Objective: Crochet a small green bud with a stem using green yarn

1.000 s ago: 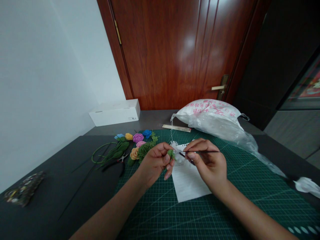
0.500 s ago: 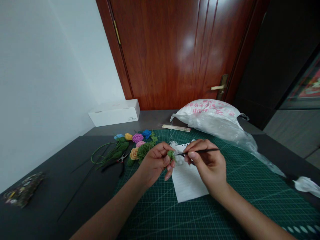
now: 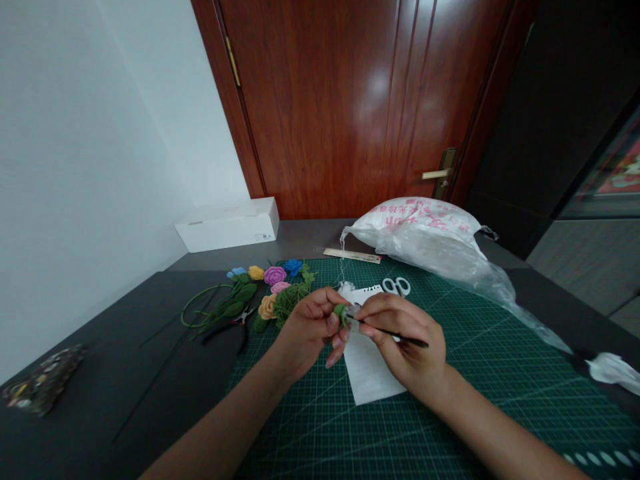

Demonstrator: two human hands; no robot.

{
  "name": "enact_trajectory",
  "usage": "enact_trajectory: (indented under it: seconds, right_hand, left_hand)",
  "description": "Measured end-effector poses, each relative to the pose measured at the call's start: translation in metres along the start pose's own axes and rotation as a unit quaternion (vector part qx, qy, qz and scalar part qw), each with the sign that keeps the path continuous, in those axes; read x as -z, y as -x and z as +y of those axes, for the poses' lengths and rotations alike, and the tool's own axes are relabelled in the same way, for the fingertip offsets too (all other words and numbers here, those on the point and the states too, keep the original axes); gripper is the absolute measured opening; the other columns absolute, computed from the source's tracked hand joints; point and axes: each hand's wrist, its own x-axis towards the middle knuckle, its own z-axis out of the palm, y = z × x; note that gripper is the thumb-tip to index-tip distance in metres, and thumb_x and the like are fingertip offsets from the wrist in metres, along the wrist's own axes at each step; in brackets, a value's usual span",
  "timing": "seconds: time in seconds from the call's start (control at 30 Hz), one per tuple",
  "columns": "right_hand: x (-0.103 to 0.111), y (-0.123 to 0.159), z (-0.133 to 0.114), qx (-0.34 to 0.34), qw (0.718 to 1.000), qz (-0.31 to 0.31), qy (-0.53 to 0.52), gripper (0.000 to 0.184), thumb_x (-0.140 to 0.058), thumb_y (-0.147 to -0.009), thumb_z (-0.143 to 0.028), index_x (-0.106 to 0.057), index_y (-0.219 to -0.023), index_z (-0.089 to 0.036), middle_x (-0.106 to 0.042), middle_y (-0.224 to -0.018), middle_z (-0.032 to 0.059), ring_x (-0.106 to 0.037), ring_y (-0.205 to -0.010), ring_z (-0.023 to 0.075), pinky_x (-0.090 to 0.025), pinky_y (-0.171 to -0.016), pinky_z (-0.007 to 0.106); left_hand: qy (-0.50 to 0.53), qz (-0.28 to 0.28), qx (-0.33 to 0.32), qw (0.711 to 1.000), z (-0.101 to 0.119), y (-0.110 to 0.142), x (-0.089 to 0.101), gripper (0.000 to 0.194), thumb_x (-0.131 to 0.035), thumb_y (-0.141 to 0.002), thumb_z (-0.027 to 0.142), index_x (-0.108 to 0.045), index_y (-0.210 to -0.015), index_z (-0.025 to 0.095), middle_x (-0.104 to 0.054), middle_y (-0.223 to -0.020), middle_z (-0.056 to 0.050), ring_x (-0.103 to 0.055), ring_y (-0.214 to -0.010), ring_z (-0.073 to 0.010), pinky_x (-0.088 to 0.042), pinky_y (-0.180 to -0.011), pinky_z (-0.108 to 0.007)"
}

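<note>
My left hand (image 3: pixel 309 329) is closed in a pinch on a small green crocheted piece (image 3: pixel 341 311), held above the green cutting mat (image 3: pixel 450 413). My right hand (image 3: pixel 406 340) is closed on a thin dark stick (image 3: pixel 395 333) whose tip meets the green piece. A bit of white stuffing (image 3: pixel 350 311) shows between the fingers. Both hands hover over a white sheet of paper (image 3: pixel 373 373). White-handled scissors (image 3: pixel 397 286) lie just beyond the hands.
Crocheted flowers with green stems (image 3: pixel 265 293) and small pliers (image 3: pixel 235 323) lie left of the hands. A plastic bag (image 3: pixel 430 237), a wooden ruler (image 3: pixel 353 255) and a white box (image 3: pixel 227 225) sit farther back. A beaded item (image 3: pixel 35 383) rests at the left edge.
My right hand has dropped lower and tilted the stick downward toward the right. The scissors behind it have come into view. My left hand has stayed nearly still.
</note>
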Motion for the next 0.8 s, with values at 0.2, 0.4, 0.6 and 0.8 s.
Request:
enact_trajectory:
  seconds: [0.2,0.4,0.6,0.8]
  right_hand:
    - [-0.004,0.003,0.011,-0.017,0.999,0.000,-0.036,0.010,-0.067,-0.094,-0.013,-0.069,-0.092,-0.023,-0.076,-0.085,0.0058,-0.075,-0.080,0.0210,-0.062,-0.070,0.036]
    - [-0.002,-0.002,0.016,-0.054,0.995,0.016,-0.080,0.005,-0.068,-0.094,-0.019,-0.071,-0.091,-0.022,-0.076,-0.081,0.0048,-0.075,-0.077,0.0201,-0.061,-0.070,0.035]
    - [0.002,-0.004,0.012,-0.083,0.993,0.016,-0.082,0.007,-0.068,-0.095,-0.024,-0.068,-0.089,-0.021,-0.075,-0.083,0.0060,-0.073,-0.077,0.0201,-0.060,-0.069,0.036]
    - [0.008,-0.006,0.010,-0.155,0.971,0.090,-0.159,0.006,-0.065,-0.095,-0.018,-0.064,-0.093,-0.022,-0.069,-0.090,0.0042,-0.066,-0.069,0.0159,-0.057,-0.060,0.031]
  left_hand:
    - [-0.035,0.009,0.011,0.999,0.002,0.001,0.001,0.015,-0.077,-0.087,0.025,-0.068,-0.096,0.016,-0.069,-0.067,-0.001,-0.056,-0.046,-0.0098,-0.050,-0.038,-0.018]
    - [-0.150,0.008,0.009,0.989,0.018,-0.003,0.011,0.026,-0.080,-0.085,0.035,-0.075,-0.095,0.012,-0.071,-0.072,-0.005,-0.064,-0.051,-0.0128,-0.055,-0.046,-0.023]
    - [-0.142,0.025,0.015,0.989,0.020,-0.003,0.010,0.029,-0.084,-0.080,0.034,-0.073,-0.094,0.012,-0.073,-0.070,-0.005,-0.062,-0.045,-0.0132,-0.053,-0.037,-0.023]
    - [-0.141,0.077,-0.020,0.987,0.017,-0.003,0.007,0.025,-0.082,-0.080,0.032,-0.070,-0.093,0.013,-0.065,-0.062,0.002,-0.057,-0.039,-0.0096,-0.047,-0.035,-0.019]
